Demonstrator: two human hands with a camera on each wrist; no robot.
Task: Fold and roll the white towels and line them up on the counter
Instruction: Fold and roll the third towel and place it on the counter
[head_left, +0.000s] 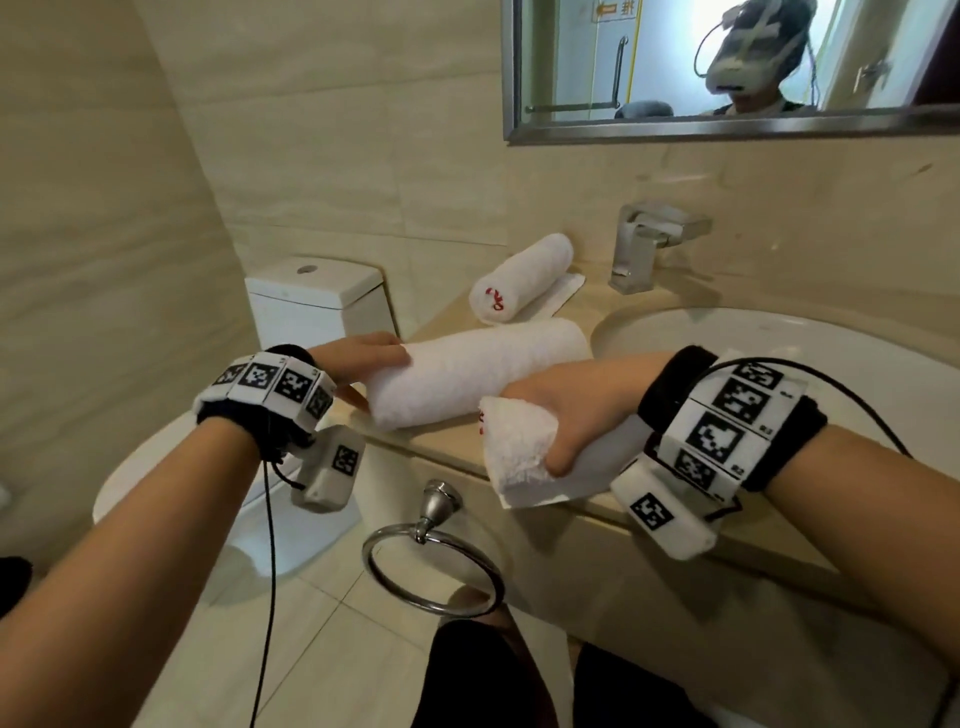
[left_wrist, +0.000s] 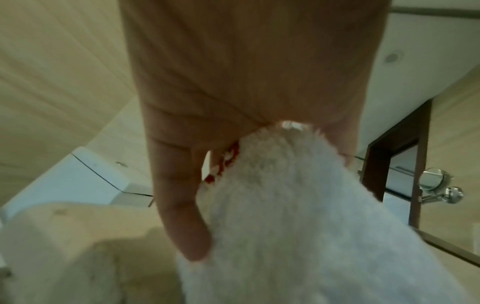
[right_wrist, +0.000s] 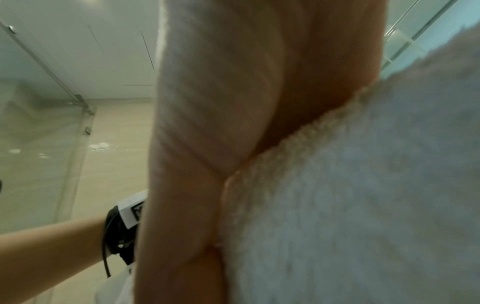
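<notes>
Two held | left grip (head_left: 358, 364) round rolled towel (head_left: 467, 374) end | right grip (head_left: 566, 410) clutching folded towel (head_left: 519, 457)

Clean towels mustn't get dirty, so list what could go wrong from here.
The front towel gripped by the right hand overhangs the counter edge; released there, it could drop to the floor. The back towel has a loose flap and may unroll. The middle towel could roll into the sink.

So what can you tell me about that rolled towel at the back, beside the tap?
The rolled towel is white terry cloth wound into a firm cylinder. It lies on its side on the beige counter, left of the faucet, angled toward the wall. Red stitching marks its near end. Its flat tail sticks out underneath on the faucet side.
</notes>
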